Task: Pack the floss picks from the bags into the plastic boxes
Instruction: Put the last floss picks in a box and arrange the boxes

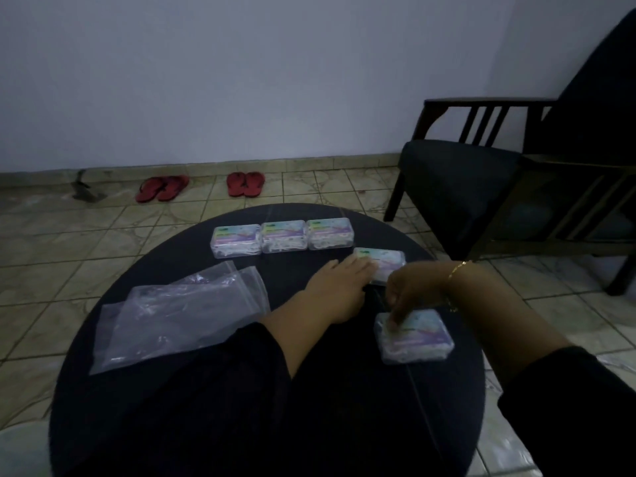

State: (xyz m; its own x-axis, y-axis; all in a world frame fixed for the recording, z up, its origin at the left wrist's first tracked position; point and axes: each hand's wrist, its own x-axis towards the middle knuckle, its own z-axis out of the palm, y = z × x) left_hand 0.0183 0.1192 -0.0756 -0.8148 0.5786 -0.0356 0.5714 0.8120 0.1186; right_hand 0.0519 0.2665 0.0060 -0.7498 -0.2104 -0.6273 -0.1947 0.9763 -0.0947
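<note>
Three closed plastic boxes of floss picks stand in a row at the far side of the round dark table: the left box (235, 240), the middle box (284, 235) and the right box (331, 233). A fourth box (387, 263) lies just right of the row; the flat fingers of my left hand (339, 282) rest on its near left edge. A fifth box (414, 337) sits nearer, at the right. My right hand (411, 294) reaches down with fingertips touching its top left corner. Empty clear zip bags (179, 311) lie flat at the left.
The round dark table (241, 425) stands on a tiled floor. A dark wooden armchair (499, 173) is close at the right. Two pairs of red sandals (203, 185) lie by the far wall. A pale object (20, 449) shows at the bottom left.
</note>
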